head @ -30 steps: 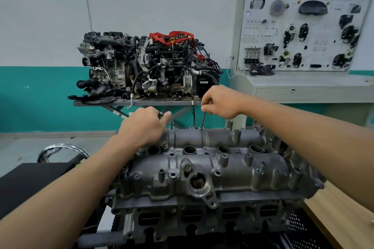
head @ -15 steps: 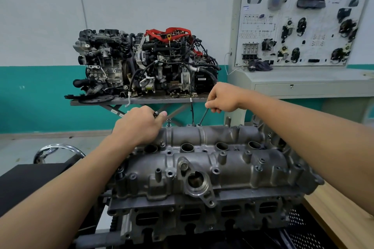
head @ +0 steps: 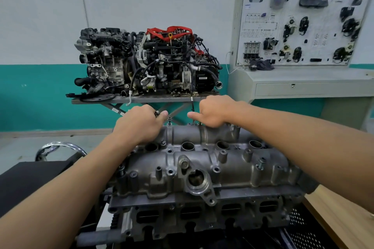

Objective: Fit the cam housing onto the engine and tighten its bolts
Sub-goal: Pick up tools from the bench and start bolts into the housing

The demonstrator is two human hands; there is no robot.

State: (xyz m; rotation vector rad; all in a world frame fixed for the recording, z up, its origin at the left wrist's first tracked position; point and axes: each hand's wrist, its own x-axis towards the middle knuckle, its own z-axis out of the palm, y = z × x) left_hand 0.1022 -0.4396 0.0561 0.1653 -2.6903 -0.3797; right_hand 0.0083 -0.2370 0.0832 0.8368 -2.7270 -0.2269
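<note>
Cam housing (head: 202,170) sits on the engine (head: 202,218), right in front of me. My left hand (head: 139,125) is at its far edge, fingers clenched on a small dark part (head: 156,113). My right hand (head: 212,111) is near it, fingers curled down; whether they hold anything, I cannot tell. One bolt (head: 169,120) stands between the hands.

Grey metal cam housing (head: 202,170), teal-and-white wall (head: 40,46), red hoses (head: 169,31) on black display engine (head: 145,62)

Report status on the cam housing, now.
Left hand grips a small dark part; right hand curled at the far edge, grip hidden. Cam housing sits on the engine. One bolt stands proud between the hands. No obstruction seen.
</note>
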